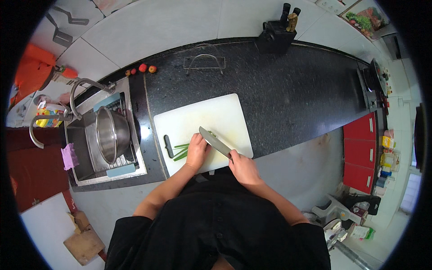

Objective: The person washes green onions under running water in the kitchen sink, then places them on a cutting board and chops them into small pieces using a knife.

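My left hand (pixel 197 150) presses a small bunch of long green stalks (pixel 181 155) down on a white cutting board (pixel 182 119). The stalks' loose ends fan out to the left, near the dark handle slot (pixel 168 146) of the board. In my right hand (pixel 243 167) is a kitchen knife (pixel 216 142), gripped by its handle. Its broad blade slants up to the left, right beside the fingertips of my left hand. A few green bits (pixel 213 134) show just past the blade; the rest of the bunch is hidden under hand and knife.
Left of the board, a steel bowl (pixel 123 135) rests on a rack in the sink (pixel 81 148), below curved taps (pixel 76 91). Several small red fruits (pixel 143 68), a wire stand (pixel 204 62) and a knife block (pixel 276 37) line the wall. A stove (pixel 368 84) is far right.
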Motion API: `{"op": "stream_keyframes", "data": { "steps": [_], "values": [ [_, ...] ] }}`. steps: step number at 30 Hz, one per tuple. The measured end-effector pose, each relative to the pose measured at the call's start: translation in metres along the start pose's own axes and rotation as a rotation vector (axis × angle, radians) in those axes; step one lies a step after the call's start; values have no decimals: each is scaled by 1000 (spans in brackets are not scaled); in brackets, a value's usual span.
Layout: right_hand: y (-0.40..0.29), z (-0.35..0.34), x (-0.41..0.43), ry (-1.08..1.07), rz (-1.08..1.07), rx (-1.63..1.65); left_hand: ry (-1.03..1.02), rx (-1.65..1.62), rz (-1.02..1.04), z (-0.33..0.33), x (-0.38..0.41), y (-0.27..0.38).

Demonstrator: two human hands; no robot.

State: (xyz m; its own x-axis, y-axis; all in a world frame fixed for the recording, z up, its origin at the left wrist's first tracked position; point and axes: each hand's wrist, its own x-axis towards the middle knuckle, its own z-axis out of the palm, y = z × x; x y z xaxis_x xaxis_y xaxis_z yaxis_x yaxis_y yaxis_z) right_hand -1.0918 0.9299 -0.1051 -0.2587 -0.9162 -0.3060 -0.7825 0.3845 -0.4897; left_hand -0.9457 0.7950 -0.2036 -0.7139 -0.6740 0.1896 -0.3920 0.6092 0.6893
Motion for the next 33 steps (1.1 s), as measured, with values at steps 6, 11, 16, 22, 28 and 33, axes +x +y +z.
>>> {"op": "stream_keyframes", "data": {
  "steps": [6, 11, 16, 22, 28, 33],
  "values": [
    [-5, -8, -6, -50, 39, -58, -16, 13, -5, -2, 4, 5],
    [-6, -15, -3, -87, 44, -38, 7, 21, 44, 4, 2, -3],
    [-9, -20, 5, -128, 72, -75, 17, 24, 64, 4, 2, -5],
    [8, 8, 28, -80, 74, 5, 53, 29, 82, 5, 3, -2],
    [22, 20, 34, 30, 60, 118, 97, -6, 91, 4, 5, 0],
    [5, -7, 12, -61, 78, -24, 77, 19, 96, 6, 2, -4]
  ]
}}
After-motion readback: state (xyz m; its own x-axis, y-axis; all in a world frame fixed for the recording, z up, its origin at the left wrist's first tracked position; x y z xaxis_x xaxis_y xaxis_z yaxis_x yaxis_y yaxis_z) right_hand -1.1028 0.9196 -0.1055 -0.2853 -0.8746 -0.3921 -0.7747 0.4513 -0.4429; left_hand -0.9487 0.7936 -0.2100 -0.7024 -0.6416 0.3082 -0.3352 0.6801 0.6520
